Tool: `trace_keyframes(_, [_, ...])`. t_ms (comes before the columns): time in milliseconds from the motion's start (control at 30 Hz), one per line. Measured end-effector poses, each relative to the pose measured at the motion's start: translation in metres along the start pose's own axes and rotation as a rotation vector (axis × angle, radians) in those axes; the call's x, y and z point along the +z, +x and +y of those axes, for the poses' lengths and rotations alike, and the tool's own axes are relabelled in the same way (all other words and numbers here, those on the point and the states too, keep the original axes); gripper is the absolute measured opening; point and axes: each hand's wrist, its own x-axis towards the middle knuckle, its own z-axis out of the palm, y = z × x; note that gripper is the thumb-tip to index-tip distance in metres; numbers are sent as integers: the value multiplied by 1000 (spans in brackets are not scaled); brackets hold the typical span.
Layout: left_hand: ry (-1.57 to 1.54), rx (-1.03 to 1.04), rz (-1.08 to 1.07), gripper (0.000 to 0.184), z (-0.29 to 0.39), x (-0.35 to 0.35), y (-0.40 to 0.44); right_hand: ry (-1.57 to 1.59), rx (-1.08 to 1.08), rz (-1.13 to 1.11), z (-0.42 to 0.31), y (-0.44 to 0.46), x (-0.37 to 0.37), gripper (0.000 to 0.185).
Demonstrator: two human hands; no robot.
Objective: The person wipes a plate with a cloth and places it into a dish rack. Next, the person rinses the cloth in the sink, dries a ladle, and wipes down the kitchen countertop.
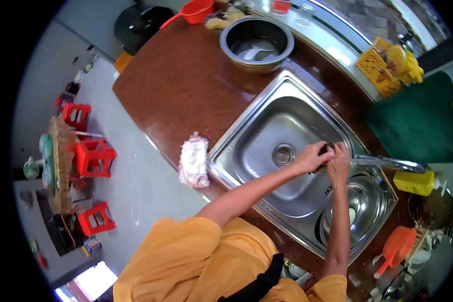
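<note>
Visible quantities are two hands [312, 158] [339, 164], one dark item [324, 150], one sink [256, 146], one drain [285, 155], one faucet [392, 163], one pot [257, 67], one ladle [251, 54], one cloth [194, 162], one brown tabletop [171, 85], one green board [412, 121], one yellow basket [375, 73], two dippers [195, 11] [398, 246] and at least three red stools [94, 157].

My left hand [311, 157] and right hand [339, 158] meet over the sink [267, 131] beside the faucet [390, 163], a cloth [194, 161] on the counter [161, 85] at left, a dipper [398, 246] at right.

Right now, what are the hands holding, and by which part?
Both hands hold a small dark object; fingers mostly cover it, so the gripped part cannot be told.
</note>
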Motion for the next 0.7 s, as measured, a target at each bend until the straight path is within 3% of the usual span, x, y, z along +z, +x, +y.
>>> trace_keyframes(67, [-182,-232,-220,55,2,-12,-3,221,138,182,2,0,0,20])
trace_keyframes(133, [-27,18,-187,52,-20,-10,-1,405,338,245,13,-1,9,18])
trace_keyframes(200, [96,-16,-160,48,-32,-14,0,519,345,295,20,-5,12,17])
trace_keyframes(300, [312,-83,-127,45,-27,-22,1,259,119,372,16,-5,-3,18])
trace_keyframes(433, [459,-177,-248,41,-20,-38,6,711,386,303,10,-9,-17,17])
trace_keyframes(533, [451,-81,-330,42,-30,-49,6,1053,590,353,5,-15,-24,19])
trace_keyframes(667, [827,-33,-467,42,-28,-58,-3,946,609,322,9,-25,-18,19])
trace_keyframes(700, [816,-24,-434,35,-38,-56,-2,1017,610,303,14,-26,-9,19])
